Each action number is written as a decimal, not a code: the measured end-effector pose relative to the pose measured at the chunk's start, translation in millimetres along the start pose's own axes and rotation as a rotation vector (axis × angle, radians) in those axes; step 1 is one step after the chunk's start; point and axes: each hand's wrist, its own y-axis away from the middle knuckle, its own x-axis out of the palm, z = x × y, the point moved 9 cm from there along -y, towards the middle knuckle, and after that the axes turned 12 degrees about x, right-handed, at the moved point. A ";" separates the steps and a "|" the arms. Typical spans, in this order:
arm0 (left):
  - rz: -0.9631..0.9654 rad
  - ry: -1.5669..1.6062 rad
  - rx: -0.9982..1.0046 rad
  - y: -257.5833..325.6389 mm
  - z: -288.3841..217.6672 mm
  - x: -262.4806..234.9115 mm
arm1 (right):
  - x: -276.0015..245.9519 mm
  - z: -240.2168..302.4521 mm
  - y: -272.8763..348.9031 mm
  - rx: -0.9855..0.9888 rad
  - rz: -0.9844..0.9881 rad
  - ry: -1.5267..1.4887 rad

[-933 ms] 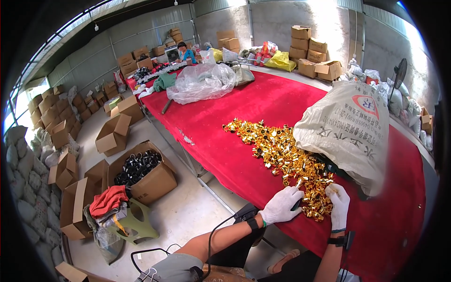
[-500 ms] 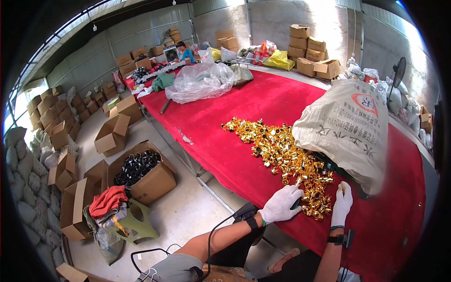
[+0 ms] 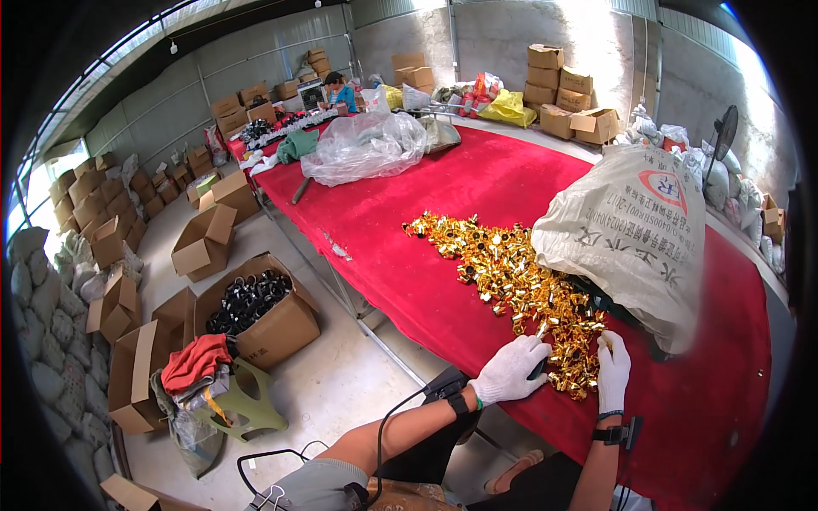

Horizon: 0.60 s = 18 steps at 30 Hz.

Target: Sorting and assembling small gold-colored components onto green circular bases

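Shiny gold pieces (image 3: 498, 271) lay heaped on the red tabletop (image 3: 375, 243), trailing to its near edge. There, the left hand (image 3: 514, 370) grasped a dark object (image 3: 538, 370); whether the right hand (image 3: 613, 372), beside the heap, gripped anything, I couldn't tell.

- My white-gloved left hand (image 3: 513, 370) curls around a dark thing (image 3: 537, 370), mostly hidden by my fingers.
- My white-gloved right hand (image 3: 613, 373) has its fingertips bent close together; anything in them is too small to see.
- Shiny gold bits (image 3: 511, 281) lie between my hands and spread far past my fingers.
- A big whitish sack (image 3: 626, 234) is near, past my right fingers.
- The red table (image 3: 409, 243) is under my fingers.
- Left of my left fingers, lower down, a cardboard box (image 3: 285, 330) holds black things (image 3: 249, 301).
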 end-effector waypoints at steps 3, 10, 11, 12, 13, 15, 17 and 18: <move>0.014 0.002 -0.011 -0.4 0.9 1.3 | 0.1 5.7 1.7 0.006 -0.001 -0.006; 0.000 0.002 0.008 -0.2 -0.3 0.5 | -17.9 -3.6 -3.8 -0.015 -0.075 -0.219; -0.006 0.000 0.009 0.2 -0.2 0.1 | -18.5 -5.0 -4.1 -0.003 -0.064 -0.290; -0.011 -0.002 0.011 0.0 -0.8 -0.8 | -19.0 -5.4 -4.0 0.010 -0.053 -0.360; -0.011 -0.001 0.011 -0.1 -1.0 -1.4 | -19.2 -4.3 -3.6 0.010 -0.053 -0.359; 0.017 0.001 -0.009 0.2 0.6 0.3 | -10.4 -4.6 -3.6 0.083 0.033 -0.371; 0.017 0.002 -0.010 0.2 1.4 0.7 | -2.8 3.1 0.2 0.078 0.063 -0.329; 0.024 -0.002 -0.013 -0.2 2.0 2.4 | 1.6 5.2 1.1 0.077 0.095 -0.296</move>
